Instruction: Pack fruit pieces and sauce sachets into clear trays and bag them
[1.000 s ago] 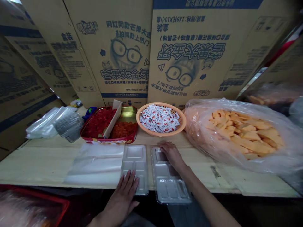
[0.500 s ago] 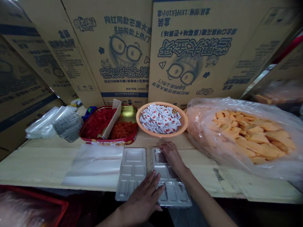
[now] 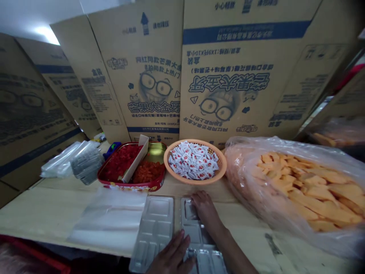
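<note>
Two clear plastic trays lie side by side at the front edge of the table (image 3: 54, 207), near the middle of its length. The right-hand tray (image 3: 190, 233) lies beneath and directly ahead of the hands. Its long axis runs away from the person, from the front edge toward the back edge, with the far end slanting a little left in this view. The right hand (image 3: 205, 210) is at its far end, fingers bent over the right part of the single large compartment; whether they pinch the plastic or only rest on it does not show. The left hand (image 3: 172, 254) is nearer the front edge, fingers extended and somewhat apart, holding nothing visible. It reaches across the gap between the trays, fingertips over the near left part of the right-hand tray; contact is unclear.

The left-hand tray (image 3: 156, 227) is just beside the left hand. Its long axis also runs front to back, its far end slanting right, and its near end appears to pass the table's front edge. Both trays point the same way: the single large compartment toward the back edge, the paired ones midway, the narrow ones toward the front.
</note>
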Motion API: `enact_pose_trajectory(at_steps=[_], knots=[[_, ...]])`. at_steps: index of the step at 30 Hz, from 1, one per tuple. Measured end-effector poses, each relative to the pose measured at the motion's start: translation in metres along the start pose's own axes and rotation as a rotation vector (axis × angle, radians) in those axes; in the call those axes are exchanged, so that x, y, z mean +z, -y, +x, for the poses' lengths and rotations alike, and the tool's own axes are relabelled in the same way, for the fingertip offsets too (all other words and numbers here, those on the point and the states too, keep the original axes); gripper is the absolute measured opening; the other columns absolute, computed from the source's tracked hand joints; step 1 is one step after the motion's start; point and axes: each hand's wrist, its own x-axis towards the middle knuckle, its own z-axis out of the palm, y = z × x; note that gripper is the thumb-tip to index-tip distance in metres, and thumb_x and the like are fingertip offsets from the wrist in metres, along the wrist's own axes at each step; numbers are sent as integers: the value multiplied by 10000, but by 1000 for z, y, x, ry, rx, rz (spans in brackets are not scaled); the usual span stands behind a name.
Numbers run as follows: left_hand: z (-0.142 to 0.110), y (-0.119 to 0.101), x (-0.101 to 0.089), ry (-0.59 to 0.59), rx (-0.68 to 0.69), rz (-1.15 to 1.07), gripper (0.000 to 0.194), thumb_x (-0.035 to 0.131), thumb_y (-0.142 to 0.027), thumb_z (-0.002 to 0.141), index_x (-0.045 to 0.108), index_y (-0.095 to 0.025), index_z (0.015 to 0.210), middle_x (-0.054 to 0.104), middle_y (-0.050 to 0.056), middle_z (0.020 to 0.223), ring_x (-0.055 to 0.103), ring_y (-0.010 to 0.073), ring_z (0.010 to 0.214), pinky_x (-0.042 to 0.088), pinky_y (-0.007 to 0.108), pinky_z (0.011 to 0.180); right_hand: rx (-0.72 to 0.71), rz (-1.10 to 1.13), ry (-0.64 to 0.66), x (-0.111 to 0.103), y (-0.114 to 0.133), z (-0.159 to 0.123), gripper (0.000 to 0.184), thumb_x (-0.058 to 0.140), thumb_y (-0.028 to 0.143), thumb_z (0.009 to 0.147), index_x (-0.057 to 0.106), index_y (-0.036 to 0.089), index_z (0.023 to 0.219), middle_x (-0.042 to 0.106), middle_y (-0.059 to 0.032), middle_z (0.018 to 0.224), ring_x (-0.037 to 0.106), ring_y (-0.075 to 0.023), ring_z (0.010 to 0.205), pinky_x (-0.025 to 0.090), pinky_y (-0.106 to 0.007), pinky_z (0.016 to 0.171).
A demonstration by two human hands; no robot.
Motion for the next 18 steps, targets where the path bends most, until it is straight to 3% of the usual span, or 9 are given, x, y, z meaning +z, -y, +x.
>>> enact_pose_trajectory(at_steps=[4, 7, 11, 13, 16, 18], knots=[[3, 3, -3, -7, 40, 67, 317, 597, -261, 779, 564, -202, 1089, 419, 98, 1372, 315, 266, 1289, 411, 298, 993, -25, 26, -91, 5, -1, 1, 130, 562, 74, 761, 629, 160, 830, 612, -71, 851, 520, -214, 844, 385, -328, 776], [4, 3, -7, 8, 26, 37, 337, 589, -285, 782, 559, -192, 1105, 338, 121, 1416, 263, 293, 1304, 426, 322, 975, -52, 67, -141, 1, 2, 0, 149, 522, 55, 787, 619, 158, 835, 597, -65, 836, 511, -204, 829, 382, -333, 791], [0, -1, -11, 122, -22, -114, 627, 555, -499, 750, 451, -146, 1257, 173, 180, 1458, 155, 354, 1321, 417, 428, 963, -80, 153, -173, -11, 4, -3, 150, 488, 61, 811, 601, 148, 860, 583, -68, 852, 490, -199, 834, 374, -331, 804], [-2, -4, -11, 158, -64, -232, 734, 565, -518, 730, 350, -174, 1341, 181, 167, 1458, 140, 340, 1327, 397, 455, 975, -95, 179, -204, -17, 4, -3, 152, 469, 90, 832, 598, 149, 887, 581, -69, 849, 483, -198, 830, 373, -332, 792], [-2, -4, -10, 85, -294, -578, 796, 622, -443, 716, 202, -365, 1389, 284, 61, 1444, 231, 274, 1316, 419, 428, 972, -113, 166, -284, -27, 6, -3, 164, 454, 139, 857, 601, 161, 926, 588, -71, 868, 482, -196, 833, 369, -340, 780], [4, 2, -7, 1, -464, -760, 859, 596, -425, 741, 42, -404, 1397, 275, 45, 1450, 279, 257, 1300, 457, 426, 934, -127, 159, -328, -37, 13, -2, 149, 465, 173, 864, 608, 176, 908, 596, -62, 863, 489, -189, 829, 372, -336, 768]])
